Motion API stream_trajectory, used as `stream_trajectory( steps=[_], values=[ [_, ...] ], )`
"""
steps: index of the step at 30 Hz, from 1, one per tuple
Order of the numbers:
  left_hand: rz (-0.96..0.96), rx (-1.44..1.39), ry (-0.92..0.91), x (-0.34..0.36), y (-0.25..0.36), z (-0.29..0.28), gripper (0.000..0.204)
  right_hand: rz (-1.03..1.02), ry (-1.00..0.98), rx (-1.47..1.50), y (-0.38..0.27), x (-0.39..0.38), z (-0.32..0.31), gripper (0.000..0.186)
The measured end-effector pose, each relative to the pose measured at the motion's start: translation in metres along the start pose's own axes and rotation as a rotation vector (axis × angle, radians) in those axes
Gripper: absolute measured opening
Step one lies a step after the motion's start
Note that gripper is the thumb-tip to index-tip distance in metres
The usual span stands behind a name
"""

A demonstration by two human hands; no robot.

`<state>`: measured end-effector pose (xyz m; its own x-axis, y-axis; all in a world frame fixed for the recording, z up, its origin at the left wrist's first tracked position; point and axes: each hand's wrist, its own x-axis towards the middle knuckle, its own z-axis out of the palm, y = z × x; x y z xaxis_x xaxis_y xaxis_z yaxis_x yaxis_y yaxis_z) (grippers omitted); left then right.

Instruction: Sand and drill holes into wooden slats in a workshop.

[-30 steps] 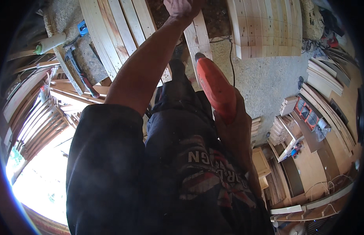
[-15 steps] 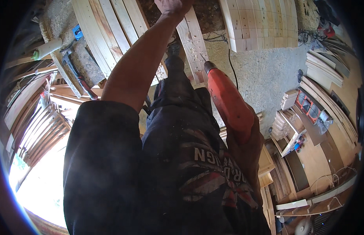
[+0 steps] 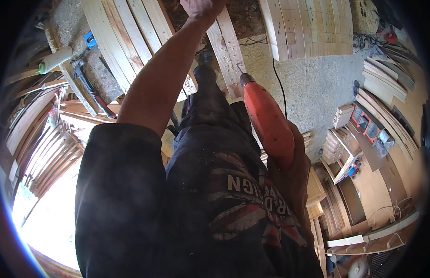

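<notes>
My left hand [image 3: 202, 8] reaches far forward and presses on the top end of a pale wooden plank [image 3: 228, 53] that lies on the concrete floor. My right hand [image 3: 293, 160] grips the back of an orange-red power drill [image 3: 267, 120]. The drill points down and forward, and its tip sits at the plank's right edge. A black cord [image 3: 279, 81] trails from the drill across the floor. My dark shirt and trousers fill the lower middle of the view.
Several long planks [image 3: 120, 41] lie side by side at upper left. A slatted wooden panel [image 3: 312, 25] lies at upper right. A hammer [image 3: 87, 85] and a white tube [image 3: 55, 59] rest at left. Stacked boards and small wooden frames [image 3: 363, 120] crowd the right side.
The drill has swung forward and down toward the plank, its tip now at the plank's edge. My left hand stays on the plank's far end.
</notes>
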<state>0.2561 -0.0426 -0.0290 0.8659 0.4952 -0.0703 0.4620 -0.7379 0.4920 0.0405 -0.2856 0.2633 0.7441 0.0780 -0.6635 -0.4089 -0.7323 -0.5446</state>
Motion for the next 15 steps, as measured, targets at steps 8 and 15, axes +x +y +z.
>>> stream_trajectory(
  steps=[8, 15],
  values=[
    [0.006, 0.016, -0.009, -0.004, 0.004, -0.007, 0.111, -0.011, 0.079, -0.087, -0.002, 0.014, 0.011, 0.073],
    [-0.005, 0.003, -0.022, -0.005, 0.008, -0.01, 0.104, 0.003, 0.071, -0.116, 0.002, 0.036, 0.025, 0.062]
  ],
)
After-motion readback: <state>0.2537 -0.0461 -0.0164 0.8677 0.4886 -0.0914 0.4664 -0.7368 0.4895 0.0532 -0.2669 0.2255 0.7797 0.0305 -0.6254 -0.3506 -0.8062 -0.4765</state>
